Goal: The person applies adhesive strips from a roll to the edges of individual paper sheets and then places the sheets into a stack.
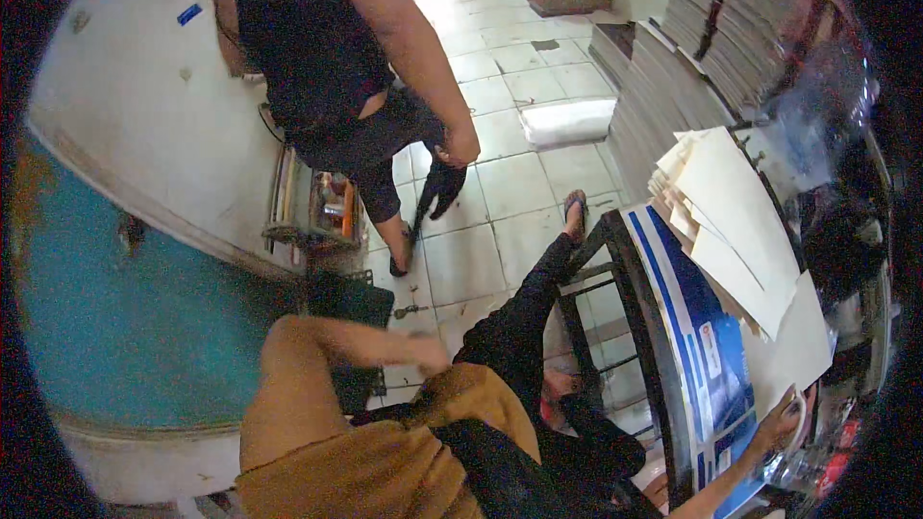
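Note:
My left hand (423, 354) hovers above my lap beside the brown shirt, its arm bent at the elbow. Motion smears its fingers, and no object shows in it. At the lower right, my right hand (781, 426) is closed on a white curved thing (798, 415) whose kind I cannot make out. That hand is over the side of a blue-and-white printed tabletop (678, 293). Just beyond it lies a loose white sheet (803, 346), next to a fanned stack of cream paper sheets (735, 216).
A co-worker in a dark sleeveless top (308, 24) stands by a white table (115, 86) with a teal surface (144, 327) nearer me. Tall stacks of grey board (735, 19) line the right. A white wrapped bundle (569, 122) lies on the tiled floor (471, 250).

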A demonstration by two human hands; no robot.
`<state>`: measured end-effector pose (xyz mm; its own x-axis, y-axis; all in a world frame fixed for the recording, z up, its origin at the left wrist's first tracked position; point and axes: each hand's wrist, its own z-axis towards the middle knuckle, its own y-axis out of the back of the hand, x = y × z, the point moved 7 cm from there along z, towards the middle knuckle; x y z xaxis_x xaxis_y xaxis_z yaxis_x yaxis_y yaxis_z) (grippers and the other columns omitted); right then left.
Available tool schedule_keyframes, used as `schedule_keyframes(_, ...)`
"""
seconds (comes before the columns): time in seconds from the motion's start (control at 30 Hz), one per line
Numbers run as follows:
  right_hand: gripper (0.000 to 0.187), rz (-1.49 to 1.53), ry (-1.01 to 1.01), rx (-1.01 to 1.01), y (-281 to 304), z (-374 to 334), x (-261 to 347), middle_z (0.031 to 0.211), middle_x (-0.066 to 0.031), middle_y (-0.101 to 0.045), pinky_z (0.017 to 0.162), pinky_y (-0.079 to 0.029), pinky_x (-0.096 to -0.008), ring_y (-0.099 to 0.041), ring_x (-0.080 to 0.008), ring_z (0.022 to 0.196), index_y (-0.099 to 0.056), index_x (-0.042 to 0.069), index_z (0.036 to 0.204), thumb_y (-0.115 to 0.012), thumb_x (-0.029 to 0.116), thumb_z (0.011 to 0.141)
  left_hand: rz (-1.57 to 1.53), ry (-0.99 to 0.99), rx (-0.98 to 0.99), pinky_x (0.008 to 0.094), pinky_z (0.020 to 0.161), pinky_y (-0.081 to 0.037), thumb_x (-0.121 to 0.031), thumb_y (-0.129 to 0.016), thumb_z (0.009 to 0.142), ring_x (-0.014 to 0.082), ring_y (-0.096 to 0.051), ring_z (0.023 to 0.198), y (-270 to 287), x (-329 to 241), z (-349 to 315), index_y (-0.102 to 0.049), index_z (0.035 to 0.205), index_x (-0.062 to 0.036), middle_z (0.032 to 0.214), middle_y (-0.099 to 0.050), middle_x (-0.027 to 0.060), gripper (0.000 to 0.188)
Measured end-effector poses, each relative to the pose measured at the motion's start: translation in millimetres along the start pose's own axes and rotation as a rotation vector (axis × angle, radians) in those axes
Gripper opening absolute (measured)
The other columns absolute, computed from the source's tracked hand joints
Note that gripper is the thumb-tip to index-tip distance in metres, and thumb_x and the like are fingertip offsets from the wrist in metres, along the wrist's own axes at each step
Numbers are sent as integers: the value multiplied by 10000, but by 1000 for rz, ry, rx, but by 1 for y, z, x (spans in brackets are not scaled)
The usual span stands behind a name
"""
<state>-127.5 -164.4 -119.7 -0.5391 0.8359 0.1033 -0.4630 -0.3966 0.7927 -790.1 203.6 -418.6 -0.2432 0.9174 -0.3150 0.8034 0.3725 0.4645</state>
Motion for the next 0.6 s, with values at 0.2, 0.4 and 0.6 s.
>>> schedule_keyframes(0.2, 427, 366, 181, 47, 35, -15, 113, 1317, -225, -640, 981, -504, -419, -640, -322, 1125, -615, -53, 1292, -642, 286, 1034, -142, 180, -41, 505, 709, -556, -303, -664, 844, 344, -707, 822, -14, 11, -40, -747, 937, -35, 915, -740, 180, 295)
schedule_keyframes(0.4, 371, 285, 111, -166, 33, -11, 51, 1387, -210, -602, 1052, -477, -426, -606, -326, 1203, -621, -34, 1273, -618, 260, 1047, -151, 211, -104, 499, 697, -560, -275, -658, 846, 336, -716, 819, 17, 22, -35, -740, 949, -37, 912, -742, 173, 272)
schedule_keyframes(0.6, 378, 219, 37, -327, 36, -4, 16, 1473, -207, -546, 1116, -431, -449, -552, -365, 1299, -609, -52, 1271, -594, 263, 1062, -134, 236, -174, 493, 685, -564, -246, -651, 848, 329, -725, 816, 40, 27, -40, -733, 961, -38, 910, -743, 166, 251)
